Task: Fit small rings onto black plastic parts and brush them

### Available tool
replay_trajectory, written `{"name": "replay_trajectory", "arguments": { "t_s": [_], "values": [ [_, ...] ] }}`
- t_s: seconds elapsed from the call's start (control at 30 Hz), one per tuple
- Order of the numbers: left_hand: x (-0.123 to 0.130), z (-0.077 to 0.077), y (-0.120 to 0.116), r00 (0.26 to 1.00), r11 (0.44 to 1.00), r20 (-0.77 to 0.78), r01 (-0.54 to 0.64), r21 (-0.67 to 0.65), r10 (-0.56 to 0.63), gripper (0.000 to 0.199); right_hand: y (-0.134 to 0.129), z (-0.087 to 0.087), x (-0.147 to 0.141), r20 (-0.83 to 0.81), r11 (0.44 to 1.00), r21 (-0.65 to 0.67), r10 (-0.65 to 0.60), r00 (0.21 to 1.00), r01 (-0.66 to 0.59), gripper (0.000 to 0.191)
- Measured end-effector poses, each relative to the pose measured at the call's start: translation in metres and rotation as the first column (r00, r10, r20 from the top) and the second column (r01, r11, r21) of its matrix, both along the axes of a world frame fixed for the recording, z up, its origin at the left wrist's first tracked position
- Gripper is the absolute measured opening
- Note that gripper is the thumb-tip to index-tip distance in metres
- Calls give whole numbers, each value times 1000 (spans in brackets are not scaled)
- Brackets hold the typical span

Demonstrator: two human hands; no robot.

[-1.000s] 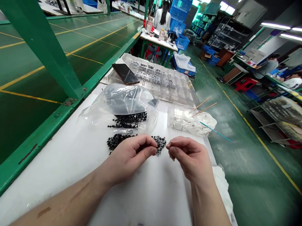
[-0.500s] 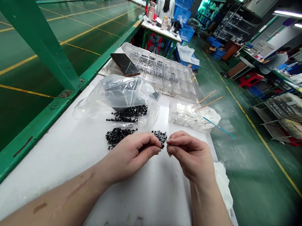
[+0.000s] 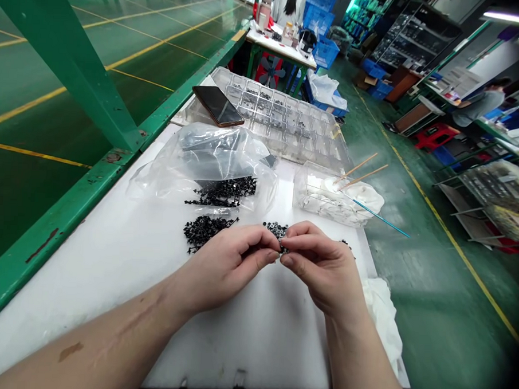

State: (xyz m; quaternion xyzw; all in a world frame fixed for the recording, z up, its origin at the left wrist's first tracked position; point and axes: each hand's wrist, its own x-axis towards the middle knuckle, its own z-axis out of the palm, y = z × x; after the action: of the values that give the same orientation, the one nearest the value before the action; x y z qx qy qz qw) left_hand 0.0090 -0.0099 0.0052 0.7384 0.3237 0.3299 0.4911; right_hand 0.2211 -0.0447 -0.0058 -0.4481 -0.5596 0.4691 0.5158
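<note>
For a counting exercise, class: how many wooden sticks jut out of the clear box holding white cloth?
2 wooden sticks, side by side, both angling out of the clear plastic box at its far right; others could be hidden under the white cloth.

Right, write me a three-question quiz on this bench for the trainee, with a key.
1. True or false: the clear plastic bag lies to the right of the clear plastic box of white cloth.
2. What pokes out of that box? A) wooden sticks B) scissors C) a soldering iron
3. Is the heap of spiky black parts nearer the left hand or the right hand?

Key: 1 false, the bag lies to the left of the box; 2 A; 3 the left hand.
</note>
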Motion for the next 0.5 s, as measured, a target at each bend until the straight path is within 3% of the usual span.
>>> {"name": "replay_trajectory", "arguments": {
  "t_s": [0.5],
  "values": [
    [0,0,-2,999,1000,35,-11,-27,12,17,-4,0,5,79,993,53,105,991,-109,23]
  ]
}}
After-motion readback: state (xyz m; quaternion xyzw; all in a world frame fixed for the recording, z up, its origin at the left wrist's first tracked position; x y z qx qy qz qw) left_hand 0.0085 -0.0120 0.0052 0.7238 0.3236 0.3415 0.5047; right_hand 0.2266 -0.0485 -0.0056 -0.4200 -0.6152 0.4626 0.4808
